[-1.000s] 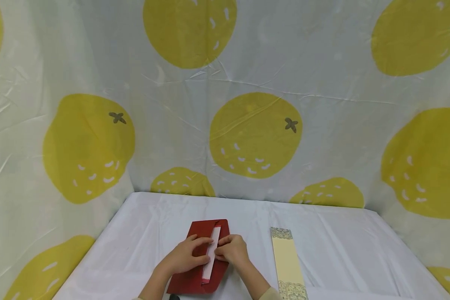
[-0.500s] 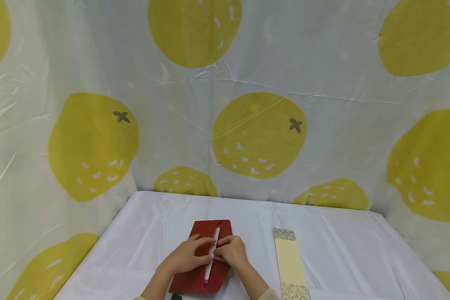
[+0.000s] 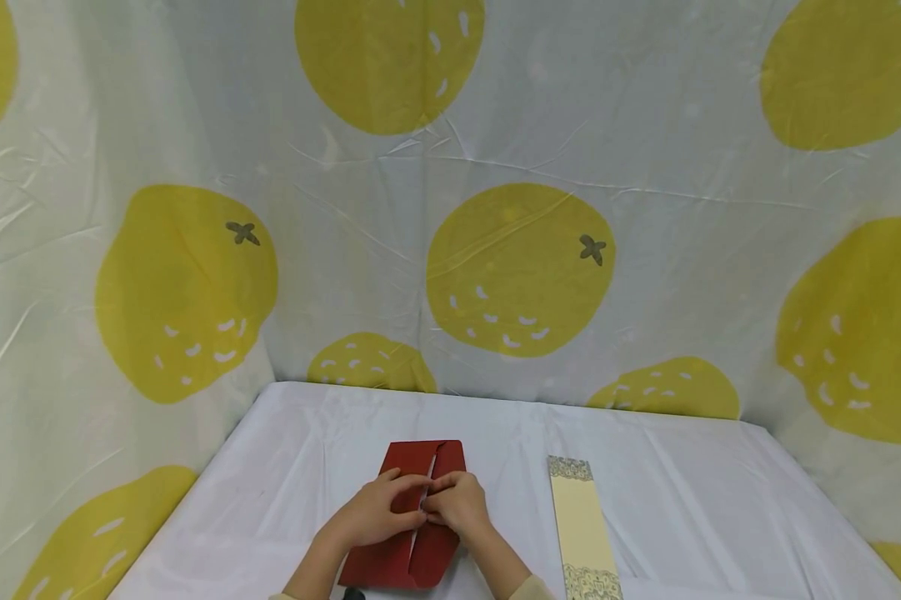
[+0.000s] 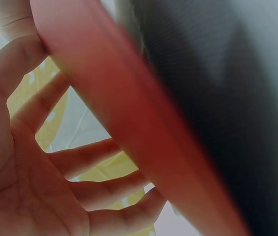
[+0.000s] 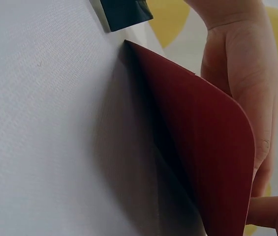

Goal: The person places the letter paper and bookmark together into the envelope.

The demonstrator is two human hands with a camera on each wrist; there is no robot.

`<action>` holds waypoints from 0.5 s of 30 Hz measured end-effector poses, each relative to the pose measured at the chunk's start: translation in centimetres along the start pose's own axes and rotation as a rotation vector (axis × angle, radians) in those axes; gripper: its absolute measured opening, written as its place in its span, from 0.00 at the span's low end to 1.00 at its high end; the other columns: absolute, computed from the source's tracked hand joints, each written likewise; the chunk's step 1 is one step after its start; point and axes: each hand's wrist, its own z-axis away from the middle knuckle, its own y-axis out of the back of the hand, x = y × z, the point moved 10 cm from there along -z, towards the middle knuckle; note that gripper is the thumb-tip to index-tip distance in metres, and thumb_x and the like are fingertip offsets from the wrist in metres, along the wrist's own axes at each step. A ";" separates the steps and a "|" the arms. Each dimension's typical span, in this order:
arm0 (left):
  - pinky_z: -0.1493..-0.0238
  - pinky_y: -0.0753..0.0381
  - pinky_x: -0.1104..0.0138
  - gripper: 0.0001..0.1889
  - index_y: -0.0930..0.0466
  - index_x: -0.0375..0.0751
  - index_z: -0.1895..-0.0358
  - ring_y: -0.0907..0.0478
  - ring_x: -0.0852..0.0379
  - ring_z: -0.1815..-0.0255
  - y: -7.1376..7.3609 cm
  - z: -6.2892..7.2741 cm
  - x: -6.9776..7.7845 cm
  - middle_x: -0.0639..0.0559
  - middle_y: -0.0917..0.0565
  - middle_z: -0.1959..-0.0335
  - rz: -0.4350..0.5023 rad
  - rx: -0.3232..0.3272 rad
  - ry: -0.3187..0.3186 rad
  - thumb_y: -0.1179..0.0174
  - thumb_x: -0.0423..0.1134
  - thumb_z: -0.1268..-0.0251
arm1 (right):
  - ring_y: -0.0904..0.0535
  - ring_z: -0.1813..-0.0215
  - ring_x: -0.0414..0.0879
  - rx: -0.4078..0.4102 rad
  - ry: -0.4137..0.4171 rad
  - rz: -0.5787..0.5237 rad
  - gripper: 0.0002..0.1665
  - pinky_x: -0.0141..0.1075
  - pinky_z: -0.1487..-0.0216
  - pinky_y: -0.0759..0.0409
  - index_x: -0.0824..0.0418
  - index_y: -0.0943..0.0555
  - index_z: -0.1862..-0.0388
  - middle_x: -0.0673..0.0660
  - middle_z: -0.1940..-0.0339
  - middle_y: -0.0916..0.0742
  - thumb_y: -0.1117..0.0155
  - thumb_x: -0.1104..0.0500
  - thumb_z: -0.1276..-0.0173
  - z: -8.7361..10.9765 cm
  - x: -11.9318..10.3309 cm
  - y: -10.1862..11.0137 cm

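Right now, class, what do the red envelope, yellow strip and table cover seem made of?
Red envelope: probably matte card or paper; its raised edge looks stiff. Yellow strip: perhaps smooth paper or card, lying flat. Table cover: likely slightly shiny cloth; creases and weave show.

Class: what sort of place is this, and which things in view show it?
Probably an indoor tabletop workspace, screened off for handwork: a white-covered table, a yellow-fruit-print curtain at its back and sides, and a red envelope on the table.
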 end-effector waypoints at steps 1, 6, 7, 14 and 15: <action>0.48 0.30 0.36 0.23 0.22 0.51 0.39 0.32 0.28 0.38 0.0 0.0 0.0 0.32 0.27 0.39 -0.001 -0.001 -0.001 0.35 0.49 0.38 | 0.17 0.76 0.45 -0.002 -0.001 0.003 0.10 0.37 0.73 0.16 0.73 0.20 0.68 0.58 0.74 0.18 0.31 0.76 0.52 0.0 0.0 0.0; 0.48 0.31 0.34 0.23 0.22 0.53 0.39 0.34 0.26 0.37 0.0 0.0 -0.1 0.33 0.27 0.39 0.000 -0.006 0.004 0.35 0.49 0.38 | 0.16 0.75 0.45 -0.005 -0.001 -0.007 0.10 0.37 0.72 0.16 0.73 0.20 0.68 0.59 0.73 0.18 0.31 0.76 0.51 0.2 -0.1 0.0; 0.47 0.32 0.34 0.23 0.22 0.53 0.39 0.35 0.27 0.36 -0.1 0.0 -0.2 0.34 0.26 0.39 0.004 -0.008 0.006 0.35 0.50 0.38 | 0.17 0.75 0.45 -0.004 -0.003 -0.012 0.10 0.37 0.72 0.16 0.73 0.20 0.68 0.59 0.73 0.18 0.31 0.76 0.51 0.2 -0.1 0.0; 0.47 0.33 0.32 0.23 0.23 0.53 0.39 0.38 0.26 0.34 -0.1 0.0 -0.3 0.33 0.26 0.39 0.013 -0.017 0.017 0.35 0.51 0.37 | 0.15 0.76 0.47 -0.009 -0.024 -0.056 0.08 0.37 0.72 0.16 0.74 0.21 0.67 0.60 0.75 0.17 0.33 0.73 0.47 0.3 0.2 0.5; 0.48 0.33 0.32 0.23 0.23 0.53 0.39 0.38 0.26 0.34 -0.1 0.0 -0.3 0.32 0.27 0.38 0.012 -0.018 0.022 0.35 0.51 0.37 | 0.15 0.76 0.48 -0.011 -0.022 -0.068 0.08 0.37 0.72 0.16 0.74 0.21 0.67 0.60 0.76 0.16 0.33 0.72 0.46 0.4 0.1 0.7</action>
